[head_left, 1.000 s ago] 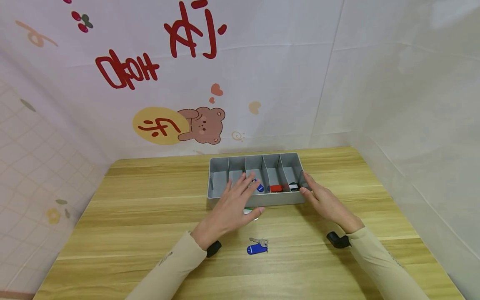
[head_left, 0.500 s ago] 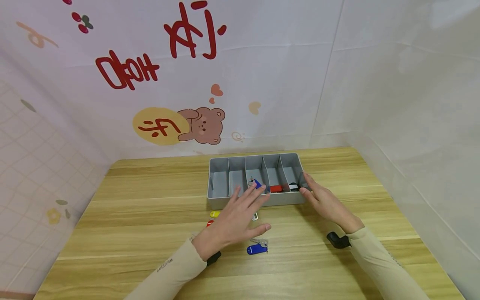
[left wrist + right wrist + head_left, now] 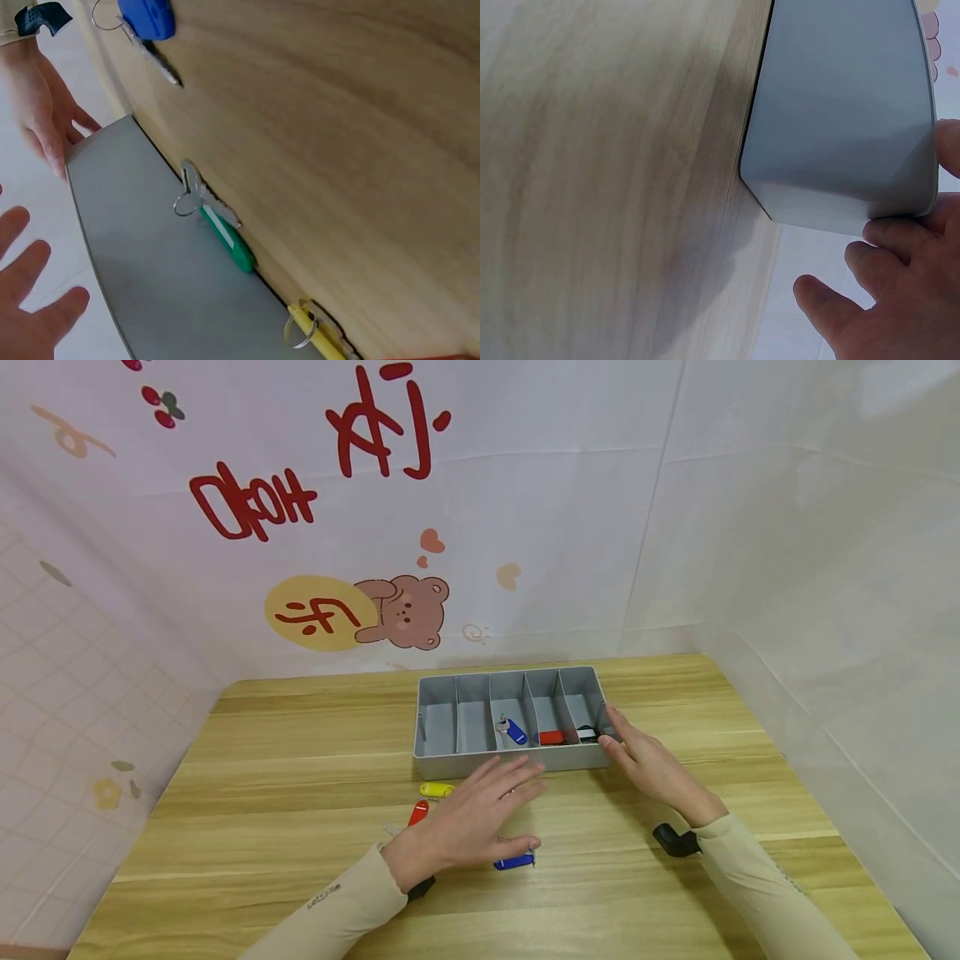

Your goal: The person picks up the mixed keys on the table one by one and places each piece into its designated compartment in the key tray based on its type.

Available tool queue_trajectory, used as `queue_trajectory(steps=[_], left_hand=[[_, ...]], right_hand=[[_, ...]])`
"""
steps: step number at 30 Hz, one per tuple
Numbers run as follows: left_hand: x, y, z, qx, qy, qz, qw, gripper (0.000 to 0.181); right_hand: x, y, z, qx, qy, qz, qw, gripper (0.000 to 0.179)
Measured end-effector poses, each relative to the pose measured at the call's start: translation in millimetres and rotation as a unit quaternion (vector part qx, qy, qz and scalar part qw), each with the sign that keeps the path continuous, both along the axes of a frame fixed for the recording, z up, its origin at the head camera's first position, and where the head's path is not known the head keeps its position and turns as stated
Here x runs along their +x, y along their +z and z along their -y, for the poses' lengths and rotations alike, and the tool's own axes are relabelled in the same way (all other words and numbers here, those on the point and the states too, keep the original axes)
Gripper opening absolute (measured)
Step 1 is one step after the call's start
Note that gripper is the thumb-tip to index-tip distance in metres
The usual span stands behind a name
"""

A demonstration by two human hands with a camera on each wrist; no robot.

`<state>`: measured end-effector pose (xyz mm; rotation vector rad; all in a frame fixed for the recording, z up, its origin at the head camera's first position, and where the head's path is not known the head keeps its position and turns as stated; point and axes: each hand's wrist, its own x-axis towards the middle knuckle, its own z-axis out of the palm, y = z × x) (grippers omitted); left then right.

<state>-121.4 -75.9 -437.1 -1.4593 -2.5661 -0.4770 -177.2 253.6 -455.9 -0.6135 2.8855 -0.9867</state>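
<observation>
A grey divided box (image 3: 442, 767) stands near the back of the table. My right hand (image 3: 660, 770) holds its right front corner, fingers against the end wall and thumb at the rim. Palm down, my left hand (image 3: 480, 817) hovers just in front of the box with fingers spread and nothing in them. A blue key tag (image 3: 516, 732) with its key lies in the middle compartment. Partly under my left hand is another blue key tag (image 3: 512, 863). In the left wrist view a green key tag (image 3: 234, 247) with a key lies along the box's front wall.
Left of my left hand lie a yellow key tag (image 3: 435, 789) and a red key tag (image 3: 418, 812). Inside the box are a red tag (image 3: 551, 737) and a black tag (image 3: 587, 733), in the two right compartments. White printed cloth (image 3: 562, 527) hangs behind the table.
My left hand has drawn back from over the box toward me, uncovering the blue key tag inside and the yellow and red tags on the table. My right hand has stayed put.
</observation>
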Motion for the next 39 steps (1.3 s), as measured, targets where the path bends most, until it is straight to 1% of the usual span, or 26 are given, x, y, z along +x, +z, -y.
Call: queue_trajectory(steps=[3, 8, 12, 15, 17, 23, 28, 31, 34, 39], left_hand=[[0.9, -1.7, 0.7, -0.006, -0.025, 0.005, 0.9997, 0.065], [1.5, -4.7, 0.3, -0.01, -0.068, 0.026, 0.9973, 0.062], [2.6, -6.0, -0.8, -0.014, -0.091, 0.075, 0.9929, 0.06], [3.6, -6.3, -1.1, -0.019, -0.094, 0.126, 0.9874, 0.056], [3.9, -7.2, -1.0, -0.023, -0.092, 0.151, 0.984, 0.052], [2.2, -12.9, -0.8, -0.023, -0.094, 0.189, 0.9772, 0.045], [-0.4, -17.8, -0.9, -0.021, -0.099, 0.235, 0.9666, 0.04], [-2.4, -21.6, -2.4, -0.031, -0.1, 0.25, 0.9626, 0.037], [-4.6, -25.4, -4.1, -0.041, -0.102, 0.256, 0.9602, 0.034], [-7.2, -29.3, -5.5, -0.039, -0.101, 0.27, 0.9566, 0.031]], right_hand=[[0.4, 0.6, 0, 0.0, -0.001, 0.001, 1.0, 0.068], [0.7, 1.5, 0, -0.001, -0.002, 0.003, 1.0, 0.068], [0.6, 1.8, 0, 0.001, -0.003, 0.003, 1.0, 0.068], [0.5, 1.7, 0, 0.003, -0.003, 0.003, 1.0, 0.068], [0.3, 1.4, 0, 0.003, -0.002, 0.004, 1.0, 0.068], [-0.4, 0.9, 0, 0.002, 0.001, 0.009, 1.0, 0.069], [-1.1, 0.0, -1, 0.003, 0.002, 0.006, 1.0, 0.069], [-1.3, -0.6, -1, 0.005, 0.003, 0.003, 1.0, 0.068], [-1.3, -0.9, -1, 0.005, 0.002, 0.003, 1.0, 0.068], [-1.4, -1.1, -1, 0.005, 0.003, 0.002, 1.0, 0.068]])
